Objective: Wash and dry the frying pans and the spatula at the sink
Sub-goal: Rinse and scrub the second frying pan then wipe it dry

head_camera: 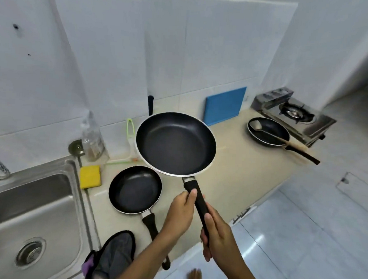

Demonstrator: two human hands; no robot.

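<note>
A large black frying pan [176, 143] is up in the air, tilted, above the tabletop [241, 170]. At its 7 o'clock a smaller black pan [135, 189] lies flat. At 3 o'clock a third pan [274, 126] carries the spatula [279, 137].

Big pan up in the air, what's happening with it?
A person holds the big frying pan up over the counter by its black handle, left hand nearer the pan, right hand at the handle's end. A smaller pan sits on the counter beside the sink. A third pan, with the spatula lying in it, rests by the stove.
</note>
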